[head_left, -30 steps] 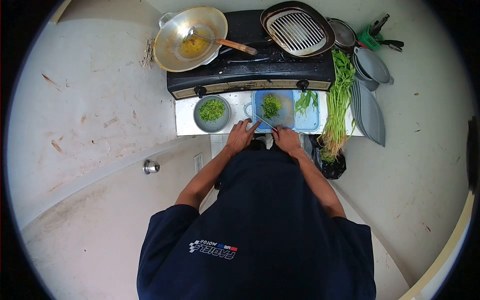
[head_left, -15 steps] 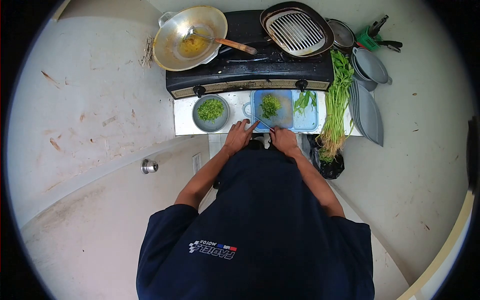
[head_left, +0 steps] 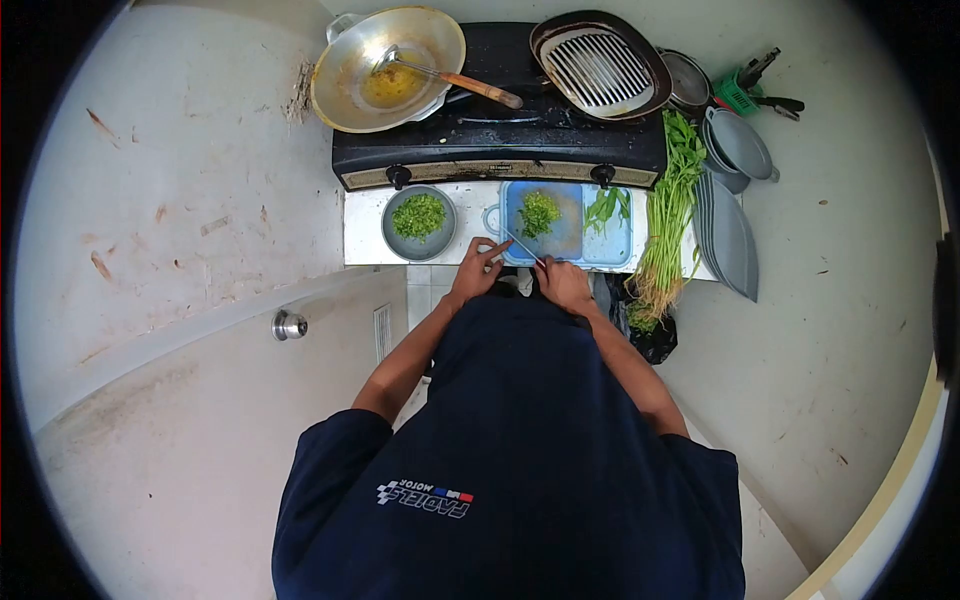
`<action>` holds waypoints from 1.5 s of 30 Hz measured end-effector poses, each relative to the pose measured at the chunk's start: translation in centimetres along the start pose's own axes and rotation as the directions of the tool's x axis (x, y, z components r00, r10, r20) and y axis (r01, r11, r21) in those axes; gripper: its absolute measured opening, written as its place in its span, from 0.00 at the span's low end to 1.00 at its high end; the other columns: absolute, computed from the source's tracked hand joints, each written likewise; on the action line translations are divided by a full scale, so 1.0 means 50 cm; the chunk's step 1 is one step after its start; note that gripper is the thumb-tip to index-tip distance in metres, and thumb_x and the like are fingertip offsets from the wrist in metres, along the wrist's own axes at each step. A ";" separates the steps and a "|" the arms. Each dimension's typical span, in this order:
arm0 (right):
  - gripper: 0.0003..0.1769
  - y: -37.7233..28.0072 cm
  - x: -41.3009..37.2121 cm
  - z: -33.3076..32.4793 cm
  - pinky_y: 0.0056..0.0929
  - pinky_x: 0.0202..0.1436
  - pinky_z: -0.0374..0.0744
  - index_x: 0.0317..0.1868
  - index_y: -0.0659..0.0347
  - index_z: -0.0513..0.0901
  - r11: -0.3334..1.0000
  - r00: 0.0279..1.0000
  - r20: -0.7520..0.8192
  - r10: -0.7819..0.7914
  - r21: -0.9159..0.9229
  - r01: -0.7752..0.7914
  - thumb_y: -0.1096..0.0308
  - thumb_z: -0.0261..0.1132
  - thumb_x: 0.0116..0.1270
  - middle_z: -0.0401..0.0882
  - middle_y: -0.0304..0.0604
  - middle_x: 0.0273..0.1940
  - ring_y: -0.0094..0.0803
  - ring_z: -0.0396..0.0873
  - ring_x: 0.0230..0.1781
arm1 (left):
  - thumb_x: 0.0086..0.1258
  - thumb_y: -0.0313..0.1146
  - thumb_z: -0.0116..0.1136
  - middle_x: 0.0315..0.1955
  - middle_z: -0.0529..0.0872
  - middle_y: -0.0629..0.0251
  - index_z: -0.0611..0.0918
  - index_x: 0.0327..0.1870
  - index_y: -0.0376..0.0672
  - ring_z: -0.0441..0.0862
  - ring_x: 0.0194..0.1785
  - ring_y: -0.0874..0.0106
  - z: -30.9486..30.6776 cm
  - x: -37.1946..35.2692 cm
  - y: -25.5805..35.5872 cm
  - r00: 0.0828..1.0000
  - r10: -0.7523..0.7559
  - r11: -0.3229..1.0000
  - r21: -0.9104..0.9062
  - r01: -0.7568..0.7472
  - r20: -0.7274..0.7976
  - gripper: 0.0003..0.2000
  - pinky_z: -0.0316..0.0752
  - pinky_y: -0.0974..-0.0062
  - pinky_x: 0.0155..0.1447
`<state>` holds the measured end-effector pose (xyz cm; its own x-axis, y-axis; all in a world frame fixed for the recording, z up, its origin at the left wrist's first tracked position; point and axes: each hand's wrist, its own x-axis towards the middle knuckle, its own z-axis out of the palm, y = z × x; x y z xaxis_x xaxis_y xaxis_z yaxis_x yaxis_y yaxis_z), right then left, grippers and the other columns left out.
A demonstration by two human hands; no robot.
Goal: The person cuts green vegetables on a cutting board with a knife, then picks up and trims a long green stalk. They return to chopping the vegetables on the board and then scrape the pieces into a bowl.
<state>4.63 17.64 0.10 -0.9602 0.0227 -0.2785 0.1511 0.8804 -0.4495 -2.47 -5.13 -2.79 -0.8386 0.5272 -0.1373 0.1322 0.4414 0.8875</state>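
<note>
My right hand (head_left: 565, 284) is closed round the handle of a knife (head_left: 523, 247), whose blade slants up and left over the near edge of a blue cutting board (head_left: 570, 238). My left hand (head_left: 477, 270) is at the board's near left corner with fingers apart, the index finger reaching to the blade near its tip. Finely chopped greens (head_left: 540, 213) lie in a pile on the board, beyond the blade. Some uncut leaves (head_left: 606, 209) rest in the board's lighter right section. Left of the board stands a grey bowl (head_left: 390, 243) of chopped greens (head_left: 418, 217).
A black stove (head_left: 490, 150) stands behind the board, bearing a wok (head_left: 335, 85) with a wooden-handled ladle (head_left: 480, 90) and a grill pan (head_left: 600, 70). To the right are long-stemmed greens (head_left: 672, 220), grey plates (head_left: 728, 240) and a black plastic bag (head_left: 655, 340).
The view has shifted slightly. Both hands and the knife stay in nearly the same place at the board's near edge, and the greens look unchanged.
</note>
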 end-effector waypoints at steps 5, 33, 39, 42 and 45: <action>0.22 0.004 0.003 -0.005 0.60 0.39 0.84 0.45 0.64 0.84 1.000 0.998 0.056 -0.013 -0.014 0.014 0.51 0.58 0.78 0.85 0.65 0.29 0.65 0.86 0.32 | 0.74 0.24 0.62 0.53 0.79 0.56 0.86 0.65 0.49 0.87 0.41 0.67 -0.002 -0.001 0.012 0.994 -0.057 0.992 -0.117 0.046 -0.091 0.20 0.85 0.69 0.47; 0.19 0.085 0.051 -0.151 0.53 0.46 0.83 0.50 0.59 0.85 0.998 0.998 -0.039 -0.048 0.047 0.050 0.51 0.62 0.76 0.87 0.56 0.42 0.58 0.87 0.42 | 0.72 0.31 0.60 0.45 0.88 0.56 0.76 0.74 0.56 0.88 0.45 0.53 -0.002 0.131 0.170 0.985 0.094 0.946 0.297 -0.134 0.145 0.27 0.84 0.56 0.50; 0.16 0.095 0.019 -0.163 0.52 0.47 0.84 0.49 0.61 0.83 0.988 0.989 -0.079 -0.125 0.079 0.131 0.57 0.66 0.73 0.84 0.55 0.42 0.57 0.86 0.42 | 0.69 0.37 0.61 0.37 0.90 0.55 0.77 0.71 0.55 0.89 0.41 0.51 -0.013 0.155 0.158 0.985 0.010 0.896 0.436 -0.085 0.172 0.27 0.84 0.52 0.47; 0.15 0.119 -0.002 -0.155 0.52 0.47 0.83 0.48 0.61 0.83 0.984 0.985 -0.113 -0.128 0.110 0.140 0.57 0.66 0.73 0.83 0.54 0.42 0.57 0.85 0.43 | 0.67 0.37 0.61 0.33 0.90 0.55 0.77 0.70 0.55 0.89 0.39 0.51 -0.020 0.151 0.161 0.988 -0.042 0.892 0.450 -0.029 0.147 0.27 0.84 0.51 0.46; 0.16 0.140 -0.015 -0.149 0.52 0.46 0.82 0.47 0.63 0.83 0.978 0.986 -0.128 -0.104 0.166 0.125 0.57 0.66 0.73 0.83 0.55 0.42 0.57 0.84 0.43 | 0.69 0.36 0.60 0.30 0.90 0.53 0.76 0.72 0.55 0.88 0.37 0.49 -0.024 0.151 0.161 0.992 -0.073 0.905 0.424 0.025 0.098 0.28 0.83 0.50 0.46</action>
<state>4.67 27.32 3.51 -0.9928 -0.0092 -0.1194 0.0667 0.7855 -0.6152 -8.35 1.51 3.84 -0.7902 0.5619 -0.2445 0.3227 0.7207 0.6135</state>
